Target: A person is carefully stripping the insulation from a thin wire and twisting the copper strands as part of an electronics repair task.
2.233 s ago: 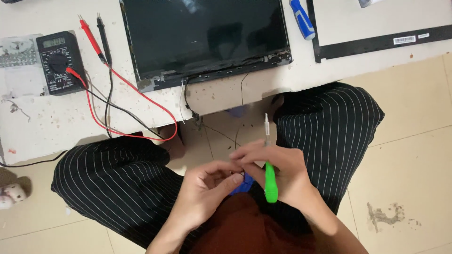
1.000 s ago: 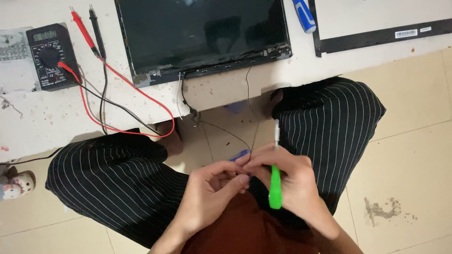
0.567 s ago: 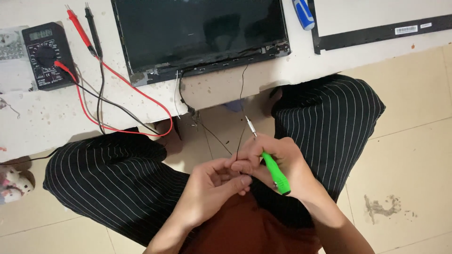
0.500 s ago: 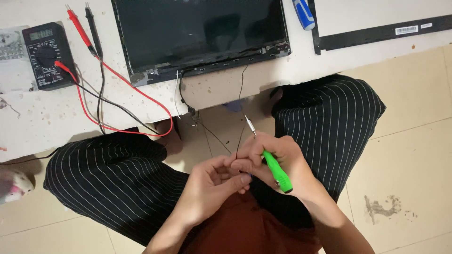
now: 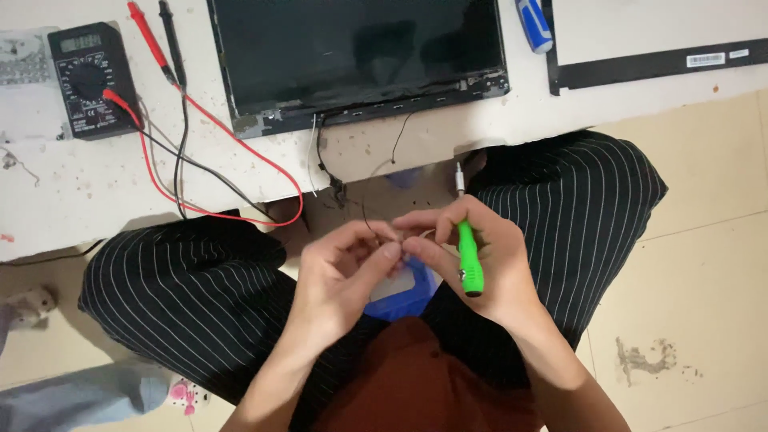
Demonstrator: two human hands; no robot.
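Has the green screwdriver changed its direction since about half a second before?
Yes. The green screwdriver in the right hand now stands nearly upright, its tip toward the table edge; before, the tip leaned to the left, toward the dangling wires.

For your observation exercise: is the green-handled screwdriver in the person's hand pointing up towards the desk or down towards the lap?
Up towards the desk. The right hand holds the green-handled screwdriver with its metal tip nearest the desk edge.

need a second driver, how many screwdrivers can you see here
2: a green screwdriver in the right hand over the lap, and a blue-handled screwdriver on the table's far edge, partly cropped.
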